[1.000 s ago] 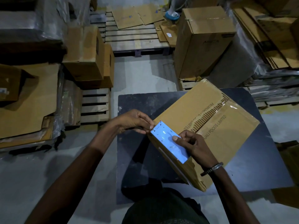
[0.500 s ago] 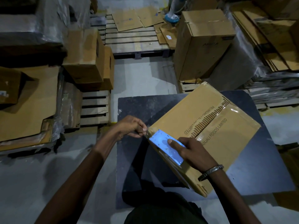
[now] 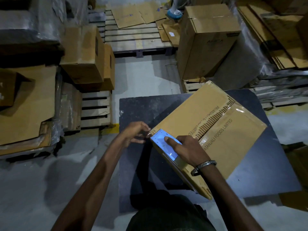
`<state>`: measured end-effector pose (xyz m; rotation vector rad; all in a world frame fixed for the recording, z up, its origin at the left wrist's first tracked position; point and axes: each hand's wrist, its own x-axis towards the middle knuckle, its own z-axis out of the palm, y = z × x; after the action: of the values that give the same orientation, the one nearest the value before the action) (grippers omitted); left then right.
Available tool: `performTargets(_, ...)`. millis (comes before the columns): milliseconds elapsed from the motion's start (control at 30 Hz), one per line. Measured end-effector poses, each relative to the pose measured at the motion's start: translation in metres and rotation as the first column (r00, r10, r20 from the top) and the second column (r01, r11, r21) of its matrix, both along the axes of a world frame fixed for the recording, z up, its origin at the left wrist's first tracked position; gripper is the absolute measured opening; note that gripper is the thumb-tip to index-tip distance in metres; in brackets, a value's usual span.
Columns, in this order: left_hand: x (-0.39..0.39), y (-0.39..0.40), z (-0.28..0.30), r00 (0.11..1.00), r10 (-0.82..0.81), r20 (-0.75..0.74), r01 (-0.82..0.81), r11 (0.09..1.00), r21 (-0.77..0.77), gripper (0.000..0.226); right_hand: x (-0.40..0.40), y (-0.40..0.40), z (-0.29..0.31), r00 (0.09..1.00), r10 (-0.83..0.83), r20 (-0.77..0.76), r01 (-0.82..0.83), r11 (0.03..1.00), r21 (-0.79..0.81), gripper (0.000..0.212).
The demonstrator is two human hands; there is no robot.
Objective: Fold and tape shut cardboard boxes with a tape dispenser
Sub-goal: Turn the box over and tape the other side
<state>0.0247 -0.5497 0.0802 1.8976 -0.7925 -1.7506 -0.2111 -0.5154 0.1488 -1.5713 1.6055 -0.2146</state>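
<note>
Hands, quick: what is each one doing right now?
Left hand: pinching the label's corner at the box edge.
Right hand: open, fingers pressing the label flat.

Dark work table [image 3: 166, 107], taken as landmark. Beyond its far edge, a tall closed carton [image 3: 206, 42] stands upright on a wooden pallet [image 3: 191, 85]. Further back, a second pallet [image 3: 138, 37] bears loose flattened cardboard sheets [image 3: 128, 15]. Left of the table, a slatted pallet [image 3: 95, 109] carries two stacked brown cartons [image 3: 86, 54]. Far left, flat cardboard [image 3: 28, 104] lies in wrapped stacks. Right of the table, bundled flat sheets [image 3: 283, 35] lie in plastic film.
</note>
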Motion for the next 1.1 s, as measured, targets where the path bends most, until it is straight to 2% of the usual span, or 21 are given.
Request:
performTargets(67, -0.001, 0.003, -0.005, 0.993, -0.052, 0.110, 0.057, 0.997, -0.045, 0.016, 0.003, 0.000, 0.000, 1.000, -0.019, 0.004, 0.019, 1.000, 0.011, 0.060)
performTargets(200, -0.004, 0.000, -0.003, 0.982, 0.099, 0.159, -0.042, 0.943, -0.330, 0.007, 0.006, 0.003, -0.001, 0.999, -0.052, 0.001, 0.052, 0.999, -0.008, 0.062)
performTargets(267, -0.006, -0.001, 0.000, 0.945, -0.007, 0.328, 0.152, 0.895, -0.420, 0.013, 0.008, 0.005, -0.002, 0.999, -0.054, -0.002, 0.054, 0.999, -0.010, 0.064)
performTargets(333, -0.010, 0.000, 0.002, 0.876, -0.089, 0.474, 0.311, 0.856, -0.414, 0.008, 0.010, 0.005, 0.000, 0.999, -0.047, -0.021, 0.047, 0.999, -0.008, 0.064)
performTargets(400, -0.010, 0.002, 0.000, 0.868, -0.097, 0.487, 0.332, 0.842, -0.425, 0.006, 0.012, 0.005, 0.000, 0.998, -0.039, -0.040, 0.039, 0.999, -0.012, 0.064)
performTargets(600, -0.015, 0.011, -0.014, 0.921, 0.053, 0.386, 0.149, 0.867, -0.475, 0.015, 0.019, 0.001, -0.005, 0.996, -0.049, -0.069, 0.050, 0.999, 0.009, 0.060)
performTargets(733, -0.017, 0.010, -0.027, 0.907, 0.106, 0.408, 0.135, 0.844, -0.519, 0.011, 0.017, 0.003, 0.002, 0.995, -0.093, -0.034, 0.094, 0.995, 0.041, 0.058)
performTargets(867, -0.020, 0.015, -0.032, 0.884, 0.133, 0.448, 0.148, 0.829, -0.539, 0.015, -0.029, 0.043, 0.008, 0.991, -0.015, -0.135, 0.023, 0.998, 0.056, 0.067)
performTargets(1000, -0.021, 0.007, -0.017, 0.832, 0.048, 0.553, 0.236, 0.871, -0.430, 0.018, -0.051, 0.046, 0.004, 0.985, -0.030, -0.169, 0.043, 0.996, 0.074, 0.066)
performTargets(1100, -0.036, -0.003, -0.001, 0.708, -0.081, 0.701, 0.382, 0.880, -0.284, 0.042, -0.046, 0.043, -0.002, 0.990, -0.055, -0.133, 0.068, 0.993, 0.093, 0.061)
